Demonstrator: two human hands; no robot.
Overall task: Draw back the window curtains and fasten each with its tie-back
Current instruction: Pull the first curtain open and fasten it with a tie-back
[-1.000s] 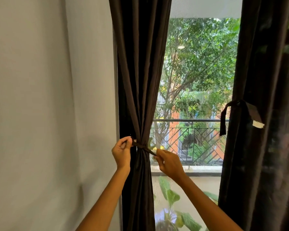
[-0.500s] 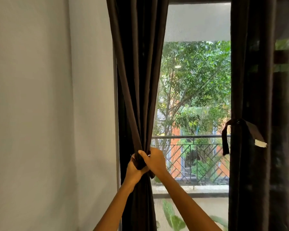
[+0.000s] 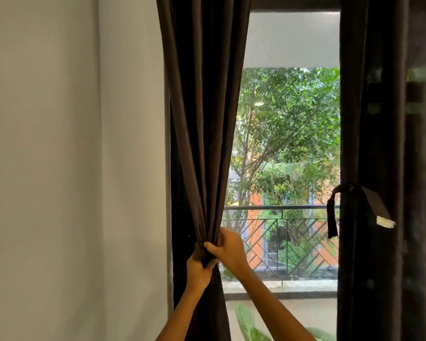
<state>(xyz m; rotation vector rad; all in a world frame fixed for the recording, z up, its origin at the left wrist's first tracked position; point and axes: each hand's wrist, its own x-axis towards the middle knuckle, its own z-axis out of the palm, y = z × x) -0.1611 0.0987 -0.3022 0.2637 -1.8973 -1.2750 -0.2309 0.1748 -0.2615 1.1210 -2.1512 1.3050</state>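
Here, left curtain point(image 3: 202, 119) hanging vertical, gathered waist in left hand point(image 3: 199, 270) and right hand point(image 3: 228, 249), both grips pinching fabric.

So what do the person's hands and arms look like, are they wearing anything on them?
Both forearms are bare up to the bottom edge of the picture, with no sleeves in view. The left hand and right hand wear no gloves, and no watch or bracelet shows at either wrist. Rings cannot be made out at this size.
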